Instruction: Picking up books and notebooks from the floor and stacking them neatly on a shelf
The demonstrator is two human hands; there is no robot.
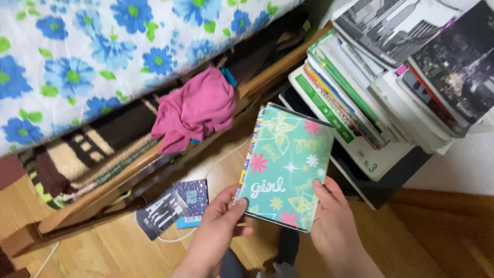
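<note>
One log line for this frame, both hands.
left hand: holds teal flower-patterned notebook | right hand: holds it too | pink cloth on bed edge | book stack alongside

Notebook between both hands; book stack right behind it; cloth on bed frame left.

Wooden floor: two small dark booklets, white cable.

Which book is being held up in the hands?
The green flower-patterned notebook, gripped by the left hand and right hand. The others sit in the book stack or lie on the wooden floor.
</note>
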